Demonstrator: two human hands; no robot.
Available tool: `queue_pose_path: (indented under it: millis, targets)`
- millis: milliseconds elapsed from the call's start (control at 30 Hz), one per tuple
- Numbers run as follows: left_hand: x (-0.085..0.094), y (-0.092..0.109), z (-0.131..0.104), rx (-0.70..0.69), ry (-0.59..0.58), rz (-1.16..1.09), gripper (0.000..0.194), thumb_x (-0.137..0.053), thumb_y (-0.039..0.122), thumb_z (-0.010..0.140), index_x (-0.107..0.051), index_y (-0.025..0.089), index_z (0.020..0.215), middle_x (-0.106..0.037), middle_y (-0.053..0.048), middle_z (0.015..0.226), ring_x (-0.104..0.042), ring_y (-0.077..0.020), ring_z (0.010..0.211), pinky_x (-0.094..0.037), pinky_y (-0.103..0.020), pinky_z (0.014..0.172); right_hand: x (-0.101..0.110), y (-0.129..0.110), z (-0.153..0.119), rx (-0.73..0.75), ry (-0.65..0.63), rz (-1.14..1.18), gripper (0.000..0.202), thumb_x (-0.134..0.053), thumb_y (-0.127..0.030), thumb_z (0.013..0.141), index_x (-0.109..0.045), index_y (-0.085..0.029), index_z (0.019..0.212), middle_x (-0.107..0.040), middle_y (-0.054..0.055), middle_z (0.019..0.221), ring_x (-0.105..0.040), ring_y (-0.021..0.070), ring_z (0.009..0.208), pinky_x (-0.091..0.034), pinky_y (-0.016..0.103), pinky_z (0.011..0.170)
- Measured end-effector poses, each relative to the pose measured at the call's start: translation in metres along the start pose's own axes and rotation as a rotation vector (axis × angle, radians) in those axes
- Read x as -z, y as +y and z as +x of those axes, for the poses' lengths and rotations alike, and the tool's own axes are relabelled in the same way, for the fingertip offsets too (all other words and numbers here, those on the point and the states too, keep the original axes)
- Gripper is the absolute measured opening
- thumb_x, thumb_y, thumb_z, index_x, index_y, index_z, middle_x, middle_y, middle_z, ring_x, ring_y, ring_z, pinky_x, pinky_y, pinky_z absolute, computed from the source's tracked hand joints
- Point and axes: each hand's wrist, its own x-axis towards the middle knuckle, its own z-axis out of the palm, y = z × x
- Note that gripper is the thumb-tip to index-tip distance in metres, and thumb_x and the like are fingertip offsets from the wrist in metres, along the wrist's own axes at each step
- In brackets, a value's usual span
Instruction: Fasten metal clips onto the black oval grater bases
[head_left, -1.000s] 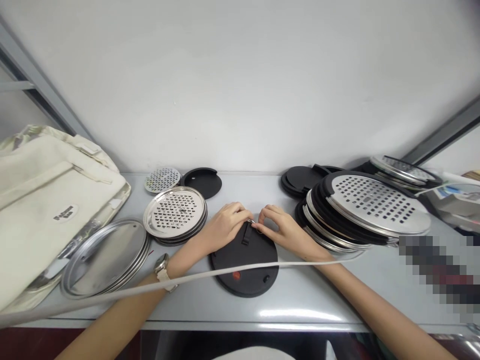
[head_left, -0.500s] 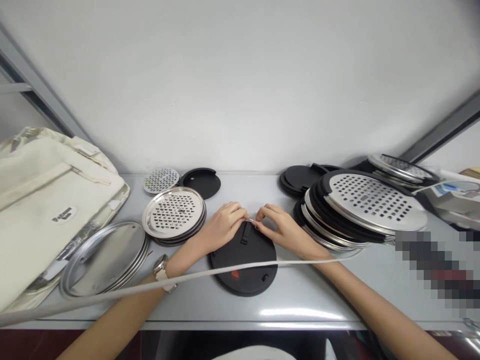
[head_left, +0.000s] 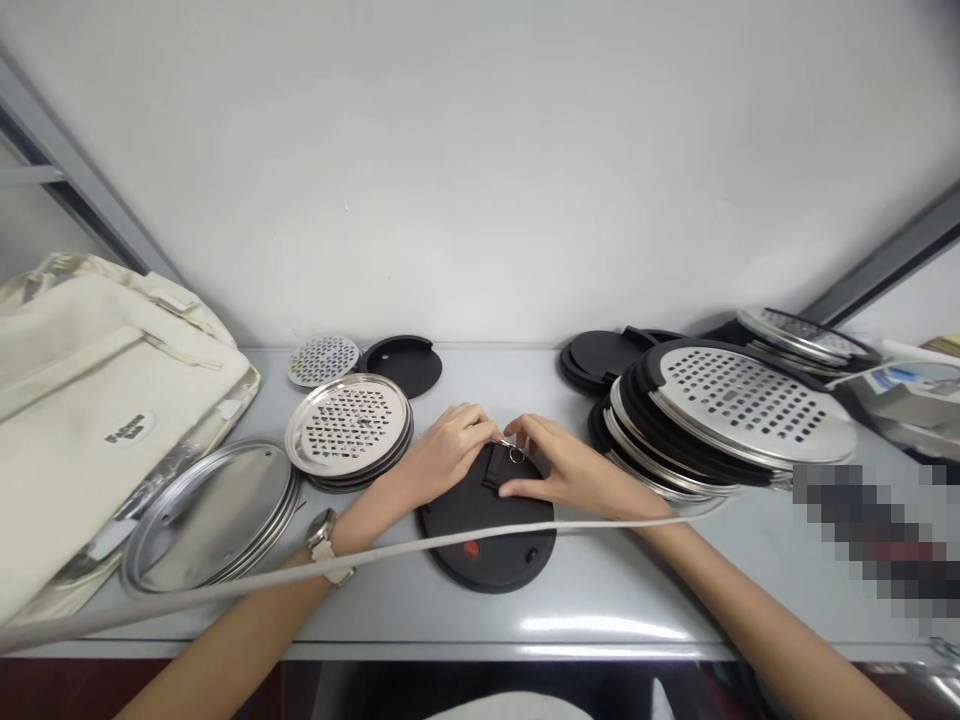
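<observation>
A round black disc (head_left: 484, 530) lies on the grey table, with an orange-red spot and a small black knob near its front edge. A black strap (head_left: 493, 468) runs over its far part. My left hand (head_left: 454, 450) is closed at the disc's far edge, its fingertips pinching a small metal clip (head_left: 507, 443). From the clip hangs a metal ring (head_left: 517, 455). My right hand (head_left: 562, 465) is open around the ring, thumb low over the disc beside the strap, fingertips close to the clip. Whether those fingertips touch it I cannot tell.
To the left are stacked perforated metal plates (head_left: 349, 425), plain metal discs (head_left: 214, 520) and a cream bag (head_left: 97, 400). A tall stack of black and perforated discs (head_left: 742, 400) stands right. A pale cord (head_left: 450, 540) crosses in front, over the black disc.
My right thumb and fingers have moved apart from a pinch, the thumb lowering toward the strap. The ring now shows clearly. My left hand stays nearly in place.
</observation>
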Motion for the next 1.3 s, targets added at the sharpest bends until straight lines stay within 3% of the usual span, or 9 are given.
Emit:
queue_pose_path:
  millis: [100, 200, 267, 367, 567, 833, 1100, 1300]
  targets:
    - [0.000, 0.001, 0.000, -0.015, 0.005, 0.001, 0.020, -0.040, 0.012, 0.094, -0.059, 0.018, 0.098, -0.054, -0.005, 0.093, -0.052, -0.0187, 0.091, -0.044, -0.035, 0.085, 0.001, -0.004, -0.004, 0.048, -0.084, 0.003, 0.081, -0.074, -0.059, 0.063, -0.042, -0.021, 0.127, -0.052, 0.011, 0.113, -0.051, 0.0290, 0.105, -0.046, 0.042, 0.086]
    - [0.001, 0.001, 0.000, -0.027, 0.007, -0.004, 0.021, -0.039, 0.011, 0.094, -0.058, 0.019, 0.099, -0.054, -0.005, 0.095, -0.051, -0.0184, 0.093, -0.044, -0.034, 0.088, -0.004, -0.004, -0.008, 0.063, -0.116, 0.002, 0.126, -0.078, -0.060, 0.055, -0.003, -0.022, 0.149, -0.037, 0.018, 0.136, -0.038, 0.0353, 0.126, -0.040, 0.049, 0.097]
    - [0.001, 0.002, -0.001, -0.025, -0.001, -0.012, 0.020, -0.039, 0.011, 0.094, -0.058, 0.018, 0.098, -0.053, -0.004, 0.095, -0.051, -0.0181, 0.093, -0.044, -0.034, 0.089, -0.007, -0.004, -0.010, 0.046, -0.141, -0.025, 0.139, -0.077, -0.063, 0.053, 0.015, -0.021, 0.148, -0.020, 0.021, 0.147, -0.023, 0.0382, 0.136, -0.034, 0.052, 0.103]
    - [0.001, 0.002, -0.001, -0.013, -0.026, -0.009, 0.020, -0.039, 0.011, 0.094, -0.058, 0.018, 0.098, -0.051, -0.005, 0.094, -0.050, -0.0183, 0.093, -0.044, -0.033, 0.087, -0.007, -0.007, -0.013, 0.025, -0.189, -0.058, 0.139, -0.074, -0.066, 0.055, 0.022, -0.020, 0.146, 0.001, 0.021, 0.154, -0.005, 0.0393, 0.141, -0.025, 0.054, 0.109]
    - [0.003, 0.004, -0.002, -0.031, -0.040, 0.035, 0.021, -0.038, 0.009, 0.094, -0.057, 0.018, 0.098, -0.049, -0.005, 0.092, -0.049, -0.0181, 0.091, -0.044, -0.032, 0.086, -0.005, -0.013, -0.019, 0.008, -0.303, 0.039, 0.140, -0.077, -0.059, 0.057, 0.026, -0.021, 0.144, 0.013, 0.017, 0.155, 0.003, 0.0373, 0.141, -0.019, 0.054, 0.113]
    - [0.003, 0.004, -0.002, 0.000, -0.012, -0.007, 0.018, -0.042, 0.011, 0.094, -0.059, 0.016, 0.098, -0.052, -0.006, 0.094, -0.051, -0.0180, 0.093, -0.044, -0.032, 0.087, 0.004, -0.014, -0.022, -0.053, -0.349, 0.101, 0.129, -0.074, -0.057, 0.064, 0.020, -0.023, 0.146, 0.003, 0.013, 0.157, -0.004, 0.0343, 0.142, -0.022, 0.052, 0.112]
    - [0.004, 0.006, -0.002, 0.047, 0.015, -0.057, 0.021, -0.044, 0.010, 0.092, -0.061, 0.019, 0.100, -0.056, -0.004, 0.095, -0.053, -0.0177, 0.095, -0.045, -0.033, 0.088, 0.024, -0.010, -0.017, -0.059, -0.461, 0.174, 0.118, -0.073, -0.043, 0.071, 0.014, -0.025, 0.147, 0.008, 0.005, 0.157, -0.002, 0.0277, 0.143, -0.014, 0.044, 0.116]
    - [0.005, 0.008, -0.002, 0.059, 0.070, -0.026, 0.021, -0.044, 0.010, 0.092, -0.062, 0.018, 0.097, -0.056, -0.004, 0.091, -0.054, -0.0180, 0.093, -0.045, -0.034, 0.087, 0.028, -0.005, -0.016, -0.196, -0.389, 0.120, 0.126, -0.075, -0.051, 0.066, 0.018, -0.025, 0.147, 0.004, 0.008, 0.157, -0.007, 0.0306, 0.143, -0.019, 0.047, 0.114]
